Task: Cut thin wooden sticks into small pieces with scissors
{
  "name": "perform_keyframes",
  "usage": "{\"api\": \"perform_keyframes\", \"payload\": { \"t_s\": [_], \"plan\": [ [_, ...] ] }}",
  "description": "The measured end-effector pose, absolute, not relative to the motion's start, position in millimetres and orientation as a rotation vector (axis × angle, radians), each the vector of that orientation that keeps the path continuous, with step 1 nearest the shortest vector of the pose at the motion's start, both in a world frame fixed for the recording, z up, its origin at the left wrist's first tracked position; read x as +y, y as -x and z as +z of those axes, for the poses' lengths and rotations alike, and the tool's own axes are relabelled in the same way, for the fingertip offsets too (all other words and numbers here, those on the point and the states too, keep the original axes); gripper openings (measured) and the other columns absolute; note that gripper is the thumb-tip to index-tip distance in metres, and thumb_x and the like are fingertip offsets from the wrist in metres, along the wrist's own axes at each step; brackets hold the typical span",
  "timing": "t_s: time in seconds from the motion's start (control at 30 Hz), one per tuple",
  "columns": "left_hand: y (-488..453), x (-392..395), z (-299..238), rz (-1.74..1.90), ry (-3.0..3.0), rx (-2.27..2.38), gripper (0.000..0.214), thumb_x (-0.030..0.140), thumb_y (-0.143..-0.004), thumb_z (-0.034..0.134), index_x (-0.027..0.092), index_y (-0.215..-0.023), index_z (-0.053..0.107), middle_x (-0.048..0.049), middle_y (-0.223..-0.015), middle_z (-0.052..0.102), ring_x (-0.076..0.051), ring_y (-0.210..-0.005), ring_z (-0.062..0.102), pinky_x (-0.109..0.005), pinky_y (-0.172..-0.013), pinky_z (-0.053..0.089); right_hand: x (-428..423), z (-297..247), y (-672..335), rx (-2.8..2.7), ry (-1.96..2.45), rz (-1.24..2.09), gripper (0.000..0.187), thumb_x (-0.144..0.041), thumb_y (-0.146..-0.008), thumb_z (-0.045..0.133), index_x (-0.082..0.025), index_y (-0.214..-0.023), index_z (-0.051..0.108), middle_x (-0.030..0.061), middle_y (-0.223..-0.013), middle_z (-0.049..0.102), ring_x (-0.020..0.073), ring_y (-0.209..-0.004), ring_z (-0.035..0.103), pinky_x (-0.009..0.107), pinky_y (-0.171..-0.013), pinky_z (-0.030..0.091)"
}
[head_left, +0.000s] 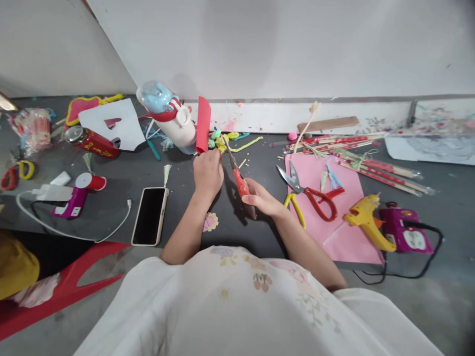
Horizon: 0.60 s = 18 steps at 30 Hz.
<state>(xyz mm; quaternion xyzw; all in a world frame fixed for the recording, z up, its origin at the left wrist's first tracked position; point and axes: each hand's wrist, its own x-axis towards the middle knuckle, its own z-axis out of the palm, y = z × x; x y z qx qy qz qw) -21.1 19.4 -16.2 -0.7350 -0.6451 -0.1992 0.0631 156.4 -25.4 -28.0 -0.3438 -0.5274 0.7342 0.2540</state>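
My right hand (261, 196) is closed around a red-handled tool (240, 183) with a slim, pointed metal end, which points up and away from me. Its exact kind is unclear. Close by on the left, my left hand (209, 170) is curled with its back toward me, so anything in its fingers is hidden. The lower end of a folded red paper (203, 123) meets its knuckles; I cannot tell whether the fingers grip it. Yellow and green twisted pieces (226, 140) lie just beyond both hands. A small pink scalloped piece (211, 222) rests beside my left forearm.
Left stand a water bottle (168, 118), a red can (92, 142), a phone (150, 216) and a thread spool (91, 181). On the right, pink paper (352, 230) carries red-handled scissors (321, 200) and a yellow glue gun (367, 220); a purple box (404, 230) trails black cable.
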Motion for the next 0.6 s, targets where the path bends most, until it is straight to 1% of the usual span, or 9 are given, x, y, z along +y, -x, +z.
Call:
{"api": "perform_keyframes", "payload": {
  "t_s": [0.07, 0.17, 0.27, 0.37, 0.47, 0.6],
  "plan": [
    [20.9, 18.3, -14.5, -0.626, 2.209, -1.947, 0.021, 0.016, -0.088, 0.037, 0.017, -0.089, 0.058, -0.0082, -0.079, 0.063, -0.022, -0.077, 0.058, -0.034, -0.07, 0.037, -25.2, -30.0, -157.3, -1.386, 0.832, 2.047, 0.044, -0.055, -0.07, 0.061, -0.021, -0.084, 0.036, -0.0089, -0.048, 0.046, 0.0089, -0.034, 0.042, 0.022, -0.036, 0.028],
    [21.3, 16.9, -13.5, -0.667, 2.206, -1.929, 0.019, 0.015, -0.087, 0.038, 0.018, -0.089, 0.057, -0.0078, -0.081, 0.063, -0.023, -0.079, 0.057, -0.034, -0.07, 0.035, -24.6, -37.6, -158.6, -1.335, 0.725, 2.079, 0.045, -0.057, -0.07, 0.061, -0.021, -0.087, 0.039, -0.0076, -0.051, 0.046, 0.0092, -0.038, 0.041, 0.022, -0.038, 0.029],
    [21.7, 16.2, -14.4, -0.689, 2.21, -1.918, 0.018, 0.016, -0.088, 0.038, 0.018, -0.089, 0.056, -0.0077, -0.081, 0.063, -0.023, -0.079, 0.057, -0.035, -0.07, 0.035, -24.0, -45.4, -160.0, -1.281, 0.693, 2.116, 0.046, -0.057, -0.068, 0.062, -0.022, -0.089, 0.041, -0.0064, -0.054, 0.043, 0.0097, -0.042, 0.039, 0.022, -0.039, 0.027],
    [21.9, 16.0, -16.3, -0.726, 2.214, -1.919, 0.019, 0.018, -0.089, 0.037, 0.019, -0.089, 0.056, -0.0076, -0.081, 0.062, -0.023, -0.079, 0.056, -0.035, -0.072, 0.035, -23.9, -47.9, -161.1, -1.235, 0.668, 2.153, 0.045, -0.055, -0.067, 0.064, -0.022, -0.088, 0.042, -0.0055, -0.057, 0.042, 0.0095, -0.045, 0.038, 0.022, -0.041, 0.025],
    [22.3, 16.1, -18.0, -0.764, 2.219, -1.914, 0.02, 0.019, -0.09, 0.035, 0.019, -0.088, 0.056, -0.0075, -0.081, 0.062, -0.022, -0.08, 0.056, -0.035, -0.072, 0.035, -23.9, -45.0, -160.9, -1.195, 0.633, 2.164, 0.044, -0.053, -0.067, 0.065, -0.021, -0.087, 0.043, -0.0046, -0.061, 0.042, 0.0085, -0.047, 0.036, 0.022, -0.042, 0.023],
    [23.1, 16.3, -18.8, -0.797, 2.221, -1.888, 0.02, 0.019, -0.091, 0.036, 0.019, -0.088, 0.055, -0.0073, -0.08, 0.062, -0.022, -0.079, 0.057, -0.035, -0.071, 0.034, -23.6, -38.9, -158.6, -1.157, 0.594, 2.158, 0.046, -0.053, -0.065, 0.066, -0.02, -0.087, 0.044, -0.0041, -0.064, 0.04, 0.0076, -0.049, 0.035, 0.021, -0.043, 0.023]
  ]
}}
